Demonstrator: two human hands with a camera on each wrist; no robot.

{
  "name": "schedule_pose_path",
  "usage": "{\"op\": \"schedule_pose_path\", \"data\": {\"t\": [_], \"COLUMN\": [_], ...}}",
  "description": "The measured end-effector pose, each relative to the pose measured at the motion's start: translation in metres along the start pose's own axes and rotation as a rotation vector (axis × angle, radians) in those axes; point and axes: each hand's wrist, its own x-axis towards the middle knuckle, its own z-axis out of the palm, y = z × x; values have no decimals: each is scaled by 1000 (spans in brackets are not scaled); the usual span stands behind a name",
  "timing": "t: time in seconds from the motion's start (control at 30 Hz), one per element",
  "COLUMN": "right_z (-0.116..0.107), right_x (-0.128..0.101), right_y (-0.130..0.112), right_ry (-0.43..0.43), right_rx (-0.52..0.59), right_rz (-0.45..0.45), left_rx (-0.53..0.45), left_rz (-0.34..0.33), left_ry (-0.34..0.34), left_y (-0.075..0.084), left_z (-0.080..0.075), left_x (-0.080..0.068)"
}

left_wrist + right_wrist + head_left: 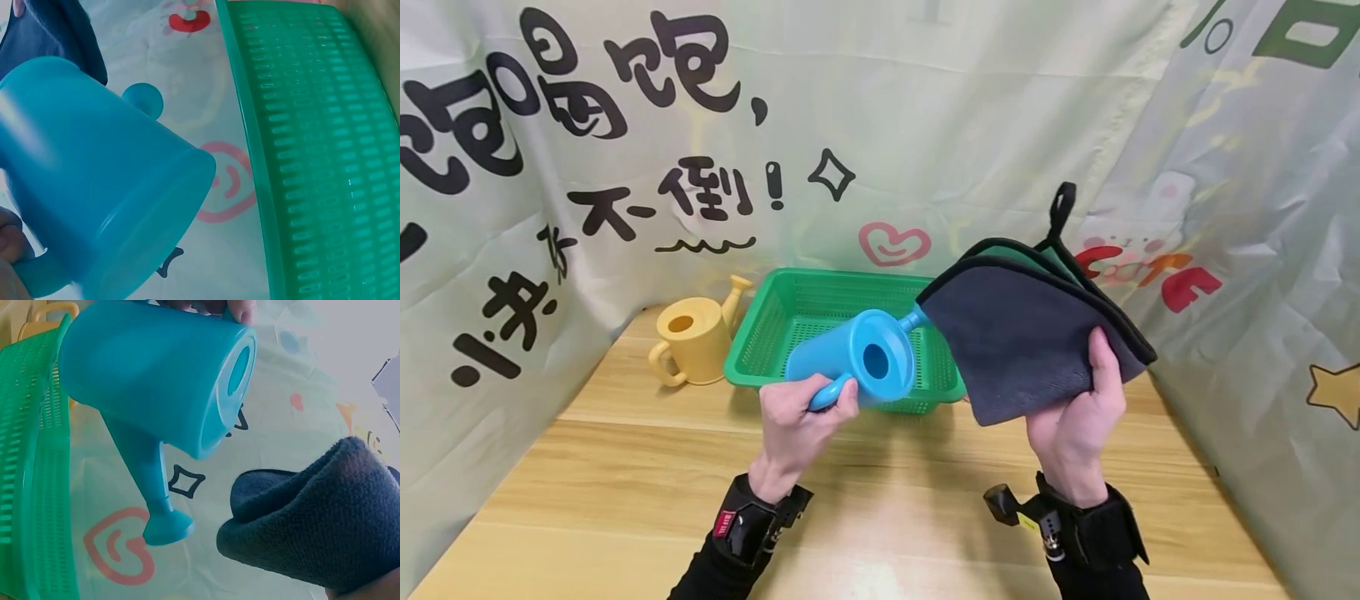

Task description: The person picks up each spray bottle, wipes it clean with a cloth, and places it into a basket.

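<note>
My left hand (801, 417) grips the handle of a blue toy watering can (857, 358), held tipped on its side above the table with its top opening facing me. Its spout (153, 487) points away toward the cloth. In the left wrist view the can's body (94, 181) fills the frame. My right hand (1086, 412) holds up a folded dark grey cloth (1030, 337) with a green inner face and a black hanging loop, thumb pressed on its front. The cloth (319, 531) hangs just right of the spout.
A green plastic basket (775, 350) stands on the wooden table (880, 500) behind the can. A yellow toy watering can (696, 337) sits to the basket's left. Printed fabric sheets wall in the back and both sides.
</note>
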Motion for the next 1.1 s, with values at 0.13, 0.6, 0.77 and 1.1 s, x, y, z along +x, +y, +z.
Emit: {"op": "schedule_pose_path", "data": {"t": [0.13,0.6,0.77,1.1], "right_z": [-1,-16,-21,-29], "right_x": [-1,-2,-3,-7], "right_y": [-2,-2,-4,0], "right_ry": [42,87,92,79], "right_rx": [25,43,36,32], "right_rz": [-29,-58,-56,-20], "left_rx": [-17,-1,12,-81], "left_rz": [-36,-181,-232,-404], "left_ry": [14,142,206,290], "left_y": [0,-3,-5,-1], "left_z": [-1,-8,-11,-15], "left_x": [0,1,3,8]}}
